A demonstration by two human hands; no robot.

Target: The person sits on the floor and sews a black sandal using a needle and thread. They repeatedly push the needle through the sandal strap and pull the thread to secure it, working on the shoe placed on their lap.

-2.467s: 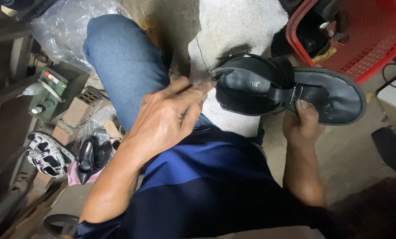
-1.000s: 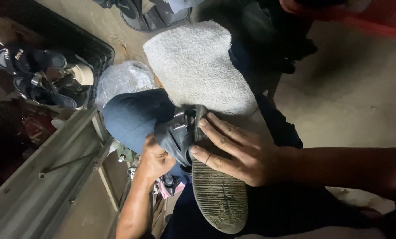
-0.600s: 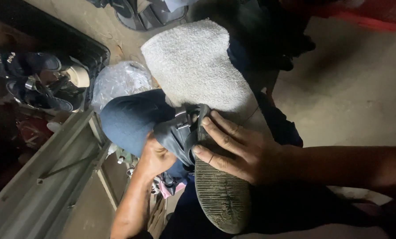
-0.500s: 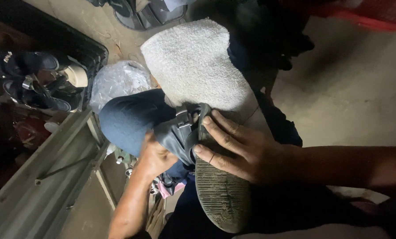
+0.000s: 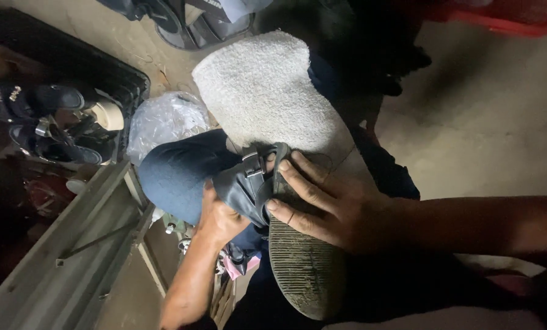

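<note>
A black sandal (image 5: 304, 269) lies sole up across my lap, its grey tread facing me. My right hand (image 5: 340, 208) comes in from the right and presses flat on the sole, fingers spread toward the buckled strap (image 5: 249, 177). My left hand (image 5: 215, 220) grips the strap side of the sandal from below, against my blue-jeaned knee (image 5: 175, 177). A pale grey towel (image 5: 267, 91) is draped over my leg just beyond the sandal.
A black crate (image 5: 114, 79) with several dark sandals stands at the left. Beside my knee lies a crumpled clear plastic bag (image 5: 163, 119). A grey metal frame (image 5: 59, 256) fills the lower left. More shoes (image 5: 181, 18) lie at the top, a red basket (image 5: 499, 15) top right.
The sandal, held strap side up 2.5 s ago, now lies sole up under my right hand. Over the last second both hands have barely moved.
</note>
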